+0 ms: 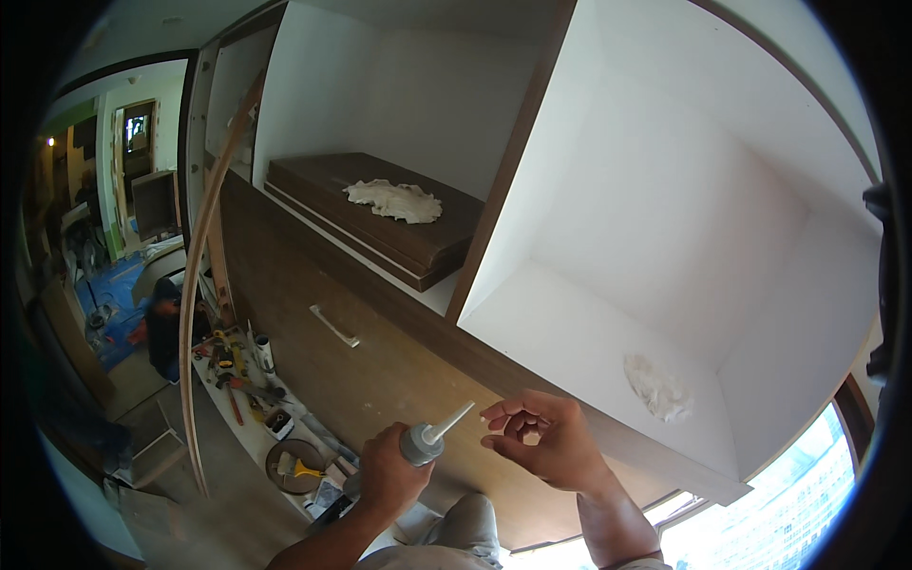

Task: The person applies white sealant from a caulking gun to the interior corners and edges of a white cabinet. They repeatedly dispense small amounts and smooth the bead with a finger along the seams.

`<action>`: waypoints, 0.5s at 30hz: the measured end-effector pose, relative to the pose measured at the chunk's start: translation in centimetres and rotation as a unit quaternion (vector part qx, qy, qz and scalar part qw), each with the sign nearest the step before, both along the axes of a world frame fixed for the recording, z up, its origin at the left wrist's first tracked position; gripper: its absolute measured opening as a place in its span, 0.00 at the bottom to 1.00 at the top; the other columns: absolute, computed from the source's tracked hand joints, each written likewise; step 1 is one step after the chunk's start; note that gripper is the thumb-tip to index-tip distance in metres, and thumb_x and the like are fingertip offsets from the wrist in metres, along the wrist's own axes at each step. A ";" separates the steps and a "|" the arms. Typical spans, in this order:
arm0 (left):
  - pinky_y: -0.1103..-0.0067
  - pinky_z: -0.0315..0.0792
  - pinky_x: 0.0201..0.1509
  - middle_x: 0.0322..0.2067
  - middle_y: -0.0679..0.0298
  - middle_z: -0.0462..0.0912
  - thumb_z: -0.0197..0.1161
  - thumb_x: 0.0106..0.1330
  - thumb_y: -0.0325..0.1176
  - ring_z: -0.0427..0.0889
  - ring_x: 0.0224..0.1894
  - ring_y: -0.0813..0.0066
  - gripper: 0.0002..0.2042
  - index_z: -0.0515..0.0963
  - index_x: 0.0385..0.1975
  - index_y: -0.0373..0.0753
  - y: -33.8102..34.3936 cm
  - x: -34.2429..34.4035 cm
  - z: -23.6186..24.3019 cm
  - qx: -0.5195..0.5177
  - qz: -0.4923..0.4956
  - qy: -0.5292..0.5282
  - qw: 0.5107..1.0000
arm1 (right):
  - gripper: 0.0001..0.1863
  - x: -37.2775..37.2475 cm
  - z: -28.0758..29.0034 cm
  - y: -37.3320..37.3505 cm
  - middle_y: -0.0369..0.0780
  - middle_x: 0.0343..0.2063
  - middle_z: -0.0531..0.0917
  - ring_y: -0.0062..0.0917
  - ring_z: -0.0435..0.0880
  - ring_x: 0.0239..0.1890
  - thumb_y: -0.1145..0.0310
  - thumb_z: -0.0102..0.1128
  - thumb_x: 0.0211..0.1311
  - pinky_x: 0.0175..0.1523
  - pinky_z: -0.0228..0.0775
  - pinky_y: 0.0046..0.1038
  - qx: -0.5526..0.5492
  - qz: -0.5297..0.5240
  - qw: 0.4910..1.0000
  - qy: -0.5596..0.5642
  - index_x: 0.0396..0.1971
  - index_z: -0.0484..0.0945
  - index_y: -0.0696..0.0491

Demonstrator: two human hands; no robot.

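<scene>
My left hand (pixel 391 475) is wrapped round a grey sealant tube (pixel 419 446), whose pale tapered nozzle (pixel 450 421) points up and to the right. Most of the tube's body is hidden by the hand. Just right of the nozzle tip is my right hand (pixel 541 442), its fingers curled but apart from the thumb. A small whitish speck shows at its index fingertip; what it is I cannot make out. Both hands are in front of a brown wooden cabinet front (pixel 380 370) with a pale handle (pixel 334 327).
Crumpled white cloths lie on stacked brown panels (pixel 304 176) and in the white right compartment (pixel 560 304). A bent wooden strip (pixel 193 313) leans at left. Below, a bench (pixel 214 380) carries tools and a round container with a yellow brush (pixel 302 468). Another person (pixel 166 328) is low at left.
</scene>
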State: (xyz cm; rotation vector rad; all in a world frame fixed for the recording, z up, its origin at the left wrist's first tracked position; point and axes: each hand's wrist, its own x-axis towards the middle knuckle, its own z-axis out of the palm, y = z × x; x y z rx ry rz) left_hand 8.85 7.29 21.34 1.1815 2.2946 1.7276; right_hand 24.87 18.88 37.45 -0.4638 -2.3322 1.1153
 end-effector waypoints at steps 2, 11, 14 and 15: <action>0.57 0.79 0.48 0.36 0.51 0.88 0.83 0.49 0.31 0.87 0.42 0.43 0.19 0.81 0.38 0.38 0.1 -0.9 -0.5 -0.028 0.012 -0.017 0.999 | 0.14 0.3 1.5 1.0 0.35 0.37 0.87 0.12 0.85 0.35 0.76 0.77 0.61 0.41 0.76 0.17 -0.050 0.039 0.998 -0.017 0.47 0.88 0.57; 0.61 0.81 0.49 0.35 0.49 0.88 0.78 0.50 0.27 0.89 0.40 0.49 0.19 0.80 0.42 0.35 -3.2 -4.7 -12.3 -0.027 -0.024 -0.026 0.999 | 0.18 -1.3 14.3 15.6 0.41 0.43 0.86 0.22 0.85 0.34 0.78 0.69 0.62 0.40 0.79 0.27 0.287 -0.171 0.942 0.022 0.53 0.85 0.57; 0.64 0.80 0.49 0.39 0.54 0.87 0.77 0.58 0.36 0.86 0.40 0.57 0.23 0.81 0.52 0.38 -6.5 -5.3 -20.5 -0.006 -0.057 -0.050 0.997 | 0.23 -3.6 18.2 22.9 0.43 0.49 0.82 0.29 0.85 0.39 0.78 0.65 0.62 0.47 0.80 0.34 0.376 -0.242 0.894 0.008 0.58 0.82 0.53; 0.65 0.80 0.50 0.40 0.55 0.87 0.78 0.58 0.35 0.85 0.41 0.60 0.23 0.80 0.52 0.36 -7.7 -5.3 -23.3 -0.018 -0.044 -0.099 0.994 | 0.24 -4.4 19.1 25.2 0.44 0.50 0.82 0.31 0.85 0.41 0.79 0.64 0.62 0.49 0.80 0.35 0.404 -0.251 0.879 0.008 0.59 0.81 0.52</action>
